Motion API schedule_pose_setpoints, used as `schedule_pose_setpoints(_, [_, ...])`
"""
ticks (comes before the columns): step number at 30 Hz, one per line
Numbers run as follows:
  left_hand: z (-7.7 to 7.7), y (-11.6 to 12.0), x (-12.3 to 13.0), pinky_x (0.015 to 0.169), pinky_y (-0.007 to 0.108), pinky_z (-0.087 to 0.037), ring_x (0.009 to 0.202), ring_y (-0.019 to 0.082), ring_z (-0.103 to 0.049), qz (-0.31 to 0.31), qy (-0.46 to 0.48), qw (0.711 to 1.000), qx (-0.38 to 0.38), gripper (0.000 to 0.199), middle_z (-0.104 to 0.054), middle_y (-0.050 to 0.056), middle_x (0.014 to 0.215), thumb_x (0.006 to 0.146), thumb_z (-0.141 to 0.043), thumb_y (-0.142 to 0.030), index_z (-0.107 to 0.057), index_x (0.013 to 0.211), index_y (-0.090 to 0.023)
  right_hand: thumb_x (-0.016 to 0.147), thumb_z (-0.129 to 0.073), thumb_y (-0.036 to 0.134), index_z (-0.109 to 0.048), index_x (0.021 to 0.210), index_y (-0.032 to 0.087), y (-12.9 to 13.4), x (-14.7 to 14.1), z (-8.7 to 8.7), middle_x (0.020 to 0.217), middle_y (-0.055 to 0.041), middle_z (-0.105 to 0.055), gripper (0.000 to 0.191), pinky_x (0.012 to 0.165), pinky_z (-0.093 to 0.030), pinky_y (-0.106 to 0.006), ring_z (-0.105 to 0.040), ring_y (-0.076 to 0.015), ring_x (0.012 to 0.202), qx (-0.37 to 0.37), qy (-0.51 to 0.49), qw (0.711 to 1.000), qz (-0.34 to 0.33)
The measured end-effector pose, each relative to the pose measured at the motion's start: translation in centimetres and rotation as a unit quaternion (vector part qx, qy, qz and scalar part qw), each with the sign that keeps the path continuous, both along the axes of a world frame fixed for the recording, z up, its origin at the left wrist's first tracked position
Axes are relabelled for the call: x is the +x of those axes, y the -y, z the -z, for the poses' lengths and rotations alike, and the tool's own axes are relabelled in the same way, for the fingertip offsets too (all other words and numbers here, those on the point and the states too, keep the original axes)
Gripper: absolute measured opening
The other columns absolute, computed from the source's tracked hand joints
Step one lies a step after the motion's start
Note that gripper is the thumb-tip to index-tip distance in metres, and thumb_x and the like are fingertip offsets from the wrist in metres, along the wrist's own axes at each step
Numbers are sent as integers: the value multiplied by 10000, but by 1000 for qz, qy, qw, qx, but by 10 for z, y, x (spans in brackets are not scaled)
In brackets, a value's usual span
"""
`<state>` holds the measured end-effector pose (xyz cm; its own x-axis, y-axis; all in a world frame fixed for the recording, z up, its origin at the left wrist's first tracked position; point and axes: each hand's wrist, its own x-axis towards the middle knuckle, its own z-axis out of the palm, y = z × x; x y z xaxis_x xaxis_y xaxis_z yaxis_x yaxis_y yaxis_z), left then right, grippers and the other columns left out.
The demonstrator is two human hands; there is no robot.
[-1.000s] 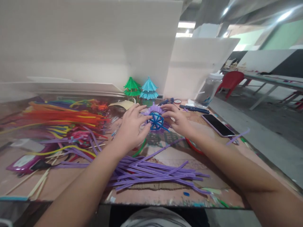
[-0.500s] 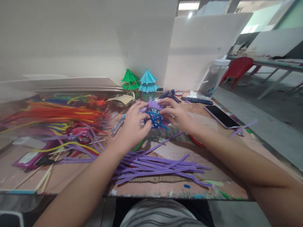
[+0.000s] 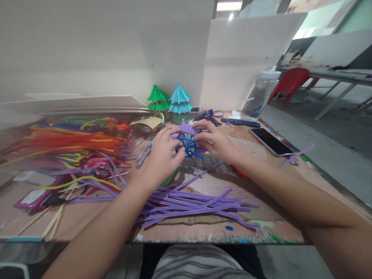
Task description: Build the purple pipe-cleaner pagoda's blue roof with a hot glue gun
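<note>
Between my two hands is a small pipe-cleaner model, with a blue spoked frame [image 3: 188, 146] facing me and a ribbed purple part [image 3: 186, 128] behind it. My left hand [image 3: 167, 149] grips its left side, thumb and fingers at the blue frame. On the other side my right hand [image 3: 213, 139] has curved fingers on the purple part. The fingers cover some of the model. A bunch of purple pipe cleaners [image 3: 197, 205] lies below on the cardboard. Green [image 3: 157, 99] and light-blue [image 3: 180, 99] tiered-roof models stand behind.
Left are orange pipe cleaners [image 3: 78, 137], a purple-and-white device [image 3: 37, 197] and wooden sticks [image 3: 55, 221]. Toward the right lie a glue gun [image 3: 208, 116], a dark blue cutter [image 3: 240, 123] and a phone [image 3: 271, 142]. A clear bottle [image 3: 261, 95] stands by the white board [image 3: 244, 58].
Both hands keep their hold on the model, with hardly any movement. The whole view has shifted slightly.
</note>
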<state>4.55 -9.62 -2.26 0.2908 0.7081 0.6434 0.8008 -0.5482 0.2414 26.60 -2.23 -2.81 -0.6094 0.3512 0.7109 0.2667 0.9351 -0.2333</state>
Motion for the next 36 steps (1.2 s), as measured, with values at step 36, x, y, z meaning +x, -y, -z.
schedule_pose_setpoints(36, [-2, -17, -15, 684, 255, -493, 730, 140, -623, 123, 517, 773, -348, 363, -763, 48, 900, 697, -803, -320, -791, 1035, -190, 913, -583, 141, -667, 959, 245, -1, 3, -4, 1267, -103, -581, 142, 1013, -487, -501, -571, -251, 1219, -57, -47, 997, -15])
